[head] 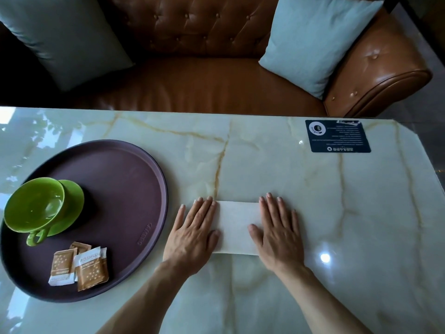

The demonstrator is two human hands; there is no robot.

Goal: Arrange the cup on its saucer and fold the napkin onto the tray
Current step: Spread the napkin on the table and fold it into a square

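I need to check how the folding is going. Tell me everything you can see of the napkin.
The white paper napkin lies flat on the pale marble table, right of the round purple tray and not on it. It shows as a smooth rectangular strip, apparently folded. The left hand and the right hand press flat on its two ends, fingers straight, covering both ends.

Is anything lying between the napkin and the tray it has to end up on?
Nothing visible does. The napkin lies flat on the marble table under the left hand and right hand, just right of the tray. Only bare tabletop separates them, and the tray's near right part is free.
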